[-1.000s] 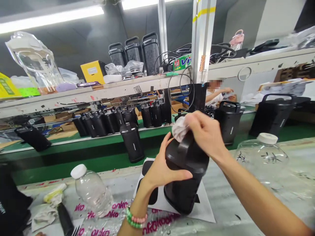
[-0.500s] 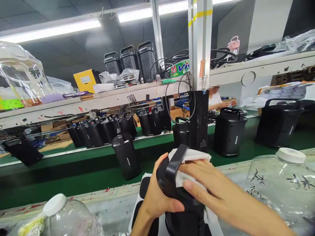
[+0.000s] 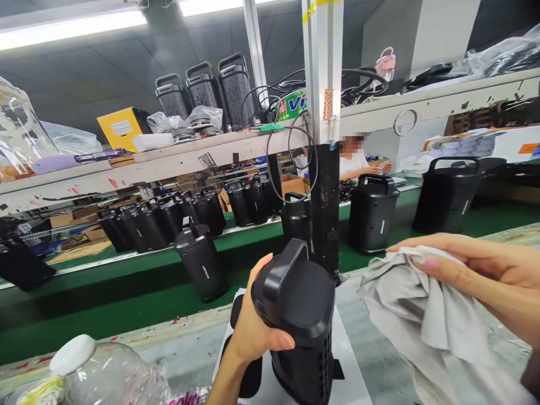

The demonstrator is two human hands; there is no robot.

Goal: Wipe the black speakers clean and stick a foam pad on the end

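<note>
My left hand point(image 3: 253, 332) grips a black portable speaker point(image 3: 304, 304) with a carry handle on top, its fingers round the upper left side. The speaker stands tilted over a white sheet point(image 3: 348, 365) bearing black rounded pads. Off to the right, my right hand point(image 3: 485, 275) pinches a crumpled grey-white cloth point(image 3: 426, 315), which hangs down from the fingers apart from the speaker. Part of the speaker's left side is hidden behind my left hand.
A green conveyor belt point(image 3: 139, 304) runs across, carrying several black speakers point(image 3: 200, 261). Clear plastic jars point(image 3: 113, 371) stand at the front left. Overhead, a white shelf point(image 3: 160, 157) holds more speakers and a yellow box point(image 3: 120, 129). Beyond the belt a person point(image 3: 354, 160) sits.
My right hand has lifted the cloth off the top of the speaker and carried it to the right. My left hand keeps hold of the speaker, whose top now shows.
</note>
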